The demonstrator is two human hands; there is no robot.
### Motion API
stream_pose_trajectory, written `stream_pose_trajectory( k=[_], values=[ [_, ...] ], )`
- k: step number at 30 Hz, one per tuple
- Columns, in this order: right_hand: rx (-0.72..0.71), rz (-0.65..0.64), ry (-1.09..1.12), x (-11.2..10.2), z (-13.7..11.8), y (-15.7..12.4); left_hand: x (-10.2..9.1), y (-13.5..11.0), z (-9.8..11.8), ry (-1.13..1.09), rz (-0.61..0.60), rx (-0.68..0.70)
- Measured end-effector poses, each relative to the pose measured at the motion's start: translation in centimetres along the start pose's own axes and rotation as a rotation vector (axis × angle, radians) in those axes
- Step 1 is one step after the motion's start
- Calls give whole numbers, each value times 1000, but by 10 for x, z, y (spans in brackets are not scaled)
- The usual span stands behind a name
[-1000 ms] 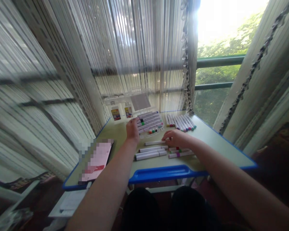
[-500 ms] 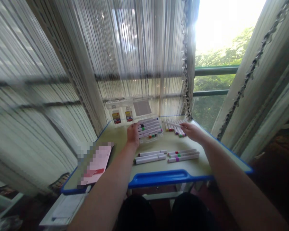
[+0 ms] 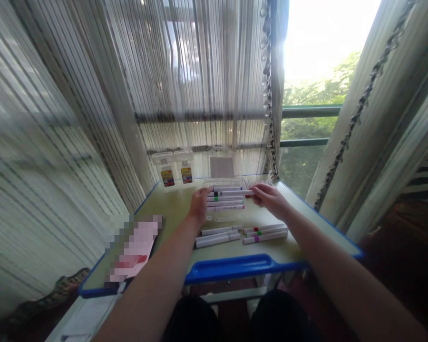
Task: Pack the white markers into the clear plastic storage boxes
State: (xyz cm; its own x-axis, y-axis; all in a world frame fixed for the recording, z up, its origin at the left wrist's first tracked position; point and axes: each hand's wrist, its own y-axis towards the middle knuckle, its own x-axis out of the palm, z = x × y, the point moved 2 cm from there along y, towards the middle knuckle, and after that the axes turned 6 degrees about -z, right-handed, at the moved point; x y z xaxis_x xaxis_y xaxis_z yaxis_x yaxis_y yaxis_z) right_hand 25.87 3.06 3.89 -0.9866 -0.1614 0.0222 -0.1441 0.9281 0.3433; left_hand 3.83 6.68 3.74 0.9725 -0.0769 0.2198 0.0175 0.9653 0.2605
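My left hand (image 3: 199, 205) is closed on the left edge of a clear plastic marker case (image 3: 221, 219), its fingertips beside the marker ends. Several white markers (image 3: 225, 203) with coloured bands lie side by side in the case. My right hand (image 3: 269, 198) pinches the right end of a white marker (image 3: 235, 193), held level over the upper part of this row. The marker's left end lies close to my left fingers; whether they touch it I cannot tell. Behind my right hand more white markers (image 3: 248, 183) lie on the table, partly hidden.
Nearer me on the table (image 3: 174, 232) lie two small groups of markers, left (image 3: 217, 238) and right (image 3: 266, 234). Two clear labelled cases (image 3: 167, 178) stand at the back beside the case's raised lid (image 3: 221, 167). A pink sheet (image 3: 139, 247) lies left; curtains hang behind.
My right hand has moved left with a marker, from the back-right group to over the case. The case now sits more level, and the view has shifted slightly.
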Motion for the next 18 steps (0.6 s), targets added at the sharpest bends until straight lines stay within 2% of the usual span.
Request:
stream_pose_trajectory(
  k=[7, 13, 18],
  values=[
    [-8, 49, 133, -4, 0, 2, 1, 0, 2, -38, -52, 18],
    [-83, 176, 407, -17, -1, 8, -1, 2, 0, -39, -28, -14],
    [-131, 208, 549, -23, -1, 10, 0, 3, 0, -52, -27, -17]
  ],
)
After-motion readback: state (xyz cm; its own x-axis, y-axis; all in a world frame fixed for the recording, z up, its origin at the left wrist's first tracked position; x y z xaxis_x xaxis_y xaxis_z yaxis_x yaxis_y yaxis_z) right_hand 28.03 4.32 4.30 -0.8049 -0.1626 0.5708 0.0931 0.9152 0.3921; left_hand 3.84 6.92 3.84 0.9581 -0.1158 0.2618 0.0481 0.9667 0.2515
